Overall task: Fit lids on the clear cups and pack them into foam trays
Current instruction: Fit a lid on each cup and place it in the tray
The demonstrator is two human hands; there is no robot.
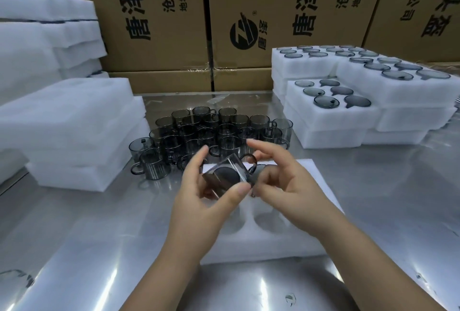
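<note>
Cup (226, 173) is up in the air, tipped on its side over the far end of the foam tray (286, 243) at the surface's (87, 236) near edge. Left hand (199, 201) has its fingers (239, 190) wrapped round the body, and the right hand (286, 186) curls in at the handle end – index finger sticking out. Loose cups (211, 131) are bunched mid-surface, with packed trays (348, 121) at the far right corner.

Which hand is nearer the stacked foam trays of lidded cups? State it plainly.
Right. The right hand sits nearer, in front and left of the stacked foam trays; the left hand, gripping the cup, lies farther left, on the cup's other side.
</note>
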